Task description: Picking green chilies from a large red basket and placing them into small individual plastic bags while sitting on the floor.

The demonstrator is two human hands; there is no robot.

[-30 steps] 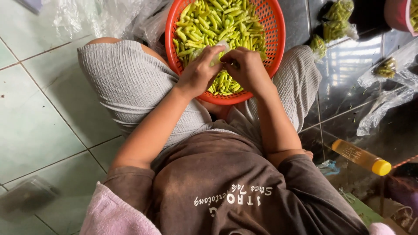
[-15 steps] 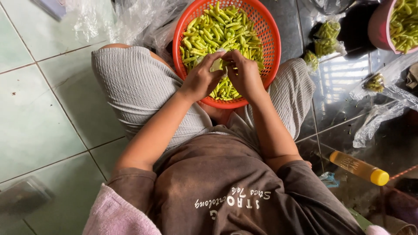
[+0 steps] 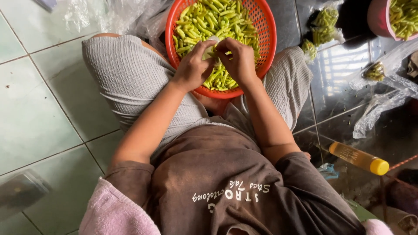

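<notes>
A round orange-red plastic basket [image 3: 266, 27] full of green chili peppers [image 3: 217, 19] rests between my knees on the tiled floor. Both hands are over its near half. My left hand [image 3: 191, 66] and my right hand [image 3: 237, 60] meet fingertip to fingertip, pinching a small clear plastic bag [image 3: 212, 48] that holds a few green chilies. I sit with legs folded, in grey ribbed shorts and a brown shirt.
Small filled bags of chilies [image 3: 324, 27] lie right of the basket, another [image 3: 374, 72] farther right. A pink bowl of chilies [image 3: 398, 17] stands at the top right. A yellow-capped bottle [image 3: 359, 158] lies by my right side. Crumpled clear plastic [image 3: 109, 13] lies at the top left.
Both hands have stayed together over the basket, fingers working at the small bag. The view has shifted slightly, bringing the pink bowl into sight.
</notes>
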